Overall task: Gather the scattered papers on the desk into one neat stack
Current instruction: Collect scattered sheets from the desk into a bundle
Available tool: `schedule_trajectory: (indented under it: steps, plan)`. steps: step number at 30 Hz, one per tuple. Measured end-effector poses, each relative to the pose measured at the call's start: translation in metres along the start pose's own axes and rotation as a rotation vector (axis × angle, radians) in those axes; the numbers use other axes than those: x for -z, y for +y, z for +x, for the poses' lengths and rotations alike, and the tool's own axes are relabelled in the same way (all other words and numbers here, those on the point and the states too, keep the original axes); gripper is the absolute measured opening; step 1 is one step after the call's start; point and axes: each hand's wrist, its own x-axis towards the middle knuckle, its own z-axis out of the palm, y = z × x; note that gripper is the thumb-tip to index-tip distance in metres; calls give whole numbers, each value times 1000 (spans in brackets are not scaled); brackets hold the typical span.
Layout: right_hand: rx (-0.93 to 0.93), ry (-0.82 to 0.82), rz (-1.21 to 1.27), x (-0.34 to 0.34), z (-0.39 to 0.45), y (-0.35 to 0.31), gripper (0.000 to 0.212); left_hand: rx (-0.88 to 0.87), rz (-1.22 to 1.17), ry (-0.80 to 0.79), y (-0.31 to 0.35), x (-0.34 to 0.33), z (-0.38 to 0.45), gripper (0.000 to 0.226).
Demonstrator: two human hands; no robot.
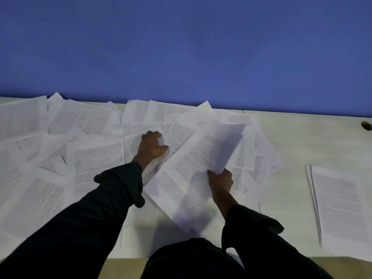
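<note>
White printed papers (60,150) lie scattered across the desk (302,141), the left hand (152,147) pressing curled fingers on one sheet, the right hand (220,181) pinching a lifted bundle (201,164), a squared stack (340,206) lying apart at right.

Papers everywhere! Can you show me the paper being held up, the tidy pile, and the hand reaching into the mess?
Held paper (213,150), head view: middle of the lifted sheet.
Tidy pile (340,206), head view: printed face of its top sheet.
Left hand (152,148), head view: back of the hand.
</note>
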Motion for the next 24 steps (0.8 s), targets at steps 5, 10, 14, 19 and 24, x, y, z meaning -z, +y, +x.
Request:
schedule_trajectory:
  steps: [5, 10, 14, 19, 24]
  plan:
    - [-77, 26, -277, -39, -3, -40, 67, 12, 55, -115, 48, -5, 16, 87]
    - [-314, -193, 22, -65, -1, -61, 115, 127, 203, -96, 82, -24, 21, 114]
    - [-260, -289, 257, -56, 9, -55, 74, 182, 182, -101, 79, -23, 24, 120]
    - [-185, -186, 189, -31, 17, -30, 29, 187, 52, -134, 68, -16, 27, 106]
    - [-137, 79, 30, 9, 18, -6, 37, 9, 253, -103, 79, -26, 19, 84]
